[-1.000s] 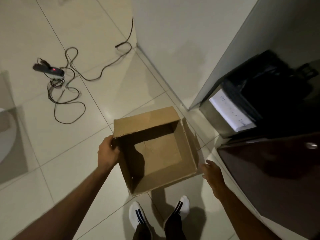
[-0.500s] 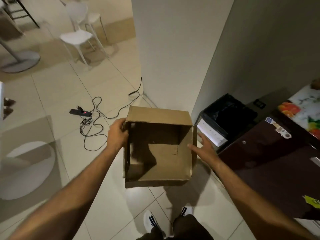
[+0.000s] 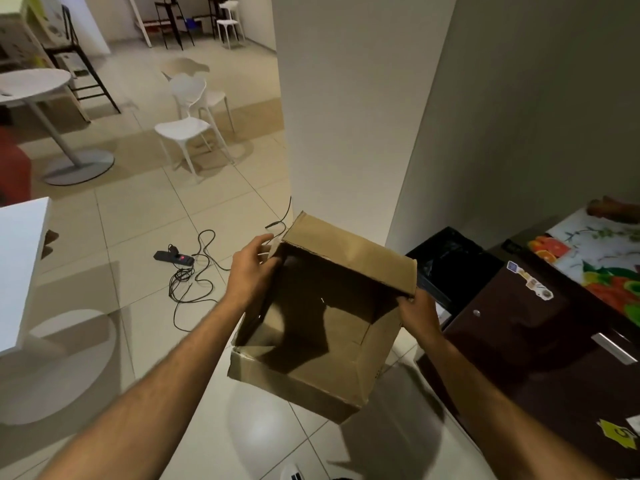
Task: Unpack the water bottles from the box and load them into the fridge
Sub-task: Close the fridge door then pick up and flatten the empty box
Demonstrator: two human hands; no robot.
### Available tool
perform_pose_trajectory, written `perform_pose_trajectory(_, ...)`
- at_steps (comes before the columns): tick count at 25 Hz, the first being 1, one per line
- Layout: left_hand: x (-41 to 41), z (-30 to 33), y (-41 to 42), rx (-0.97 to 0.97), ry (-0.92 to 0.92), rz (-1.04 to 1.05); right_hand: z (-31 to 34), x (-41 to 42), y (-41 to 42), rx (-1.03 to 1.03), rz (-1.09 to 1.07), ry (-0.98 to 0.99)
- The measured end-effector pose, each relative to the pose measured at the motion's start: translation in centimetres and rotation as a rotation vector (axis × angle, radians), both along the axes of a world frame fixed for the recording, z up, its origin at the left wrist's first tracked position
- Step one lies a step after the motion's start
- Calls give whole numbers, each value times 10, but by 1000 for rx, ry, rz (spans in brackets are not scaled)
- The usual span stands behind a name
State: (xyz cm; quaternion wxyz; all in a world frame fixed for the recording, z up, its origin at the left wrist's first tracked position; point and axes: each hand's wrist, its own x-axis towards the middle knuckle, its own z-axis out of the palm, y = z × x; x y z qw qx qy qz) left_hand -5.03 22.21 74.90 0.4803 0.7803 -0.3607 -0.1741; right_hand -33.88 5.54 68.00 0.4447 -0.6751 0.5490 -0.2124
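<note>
Cardboard box [image 3: 322, 327], empty, judged light but floppy, was gripped by left hand [image 3: 250, 271] at 10 o'clock, right hand [image 3: 417, 311] at 3 o'clock.

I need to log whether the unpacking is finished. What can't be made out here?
- Head view: fridge interior, hidden by its shut door.
- Cardboard box: far inner corner lost in shadow.
- Left hand fingertips, hidden behind the box wall.
- Black bin contents, too dark.
</note>
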Motion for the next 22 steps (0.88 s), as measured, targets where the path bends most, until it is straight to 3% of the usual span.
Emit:
perform_pose_trajectory(6,-52,-52,54,199,-11,84,-13,-53,-1,114,-227,-158)
perform_pose_trajectory(8,-74,-64,66,172,50,165,-14,-68,5,151,-270,-235)
perform_pose_trajectory(12,-96,-60,54,22,339,333,-9,-85,29,192,-223,-291)
perform_pose_trajectory(19,-93,-44,44,-13,257,365,-15,-114,41,433,-228,-561)
perform_pose_trajectory(22,-80,-48,50,-5,311,341,-20,-125,18,475,-239,-549)
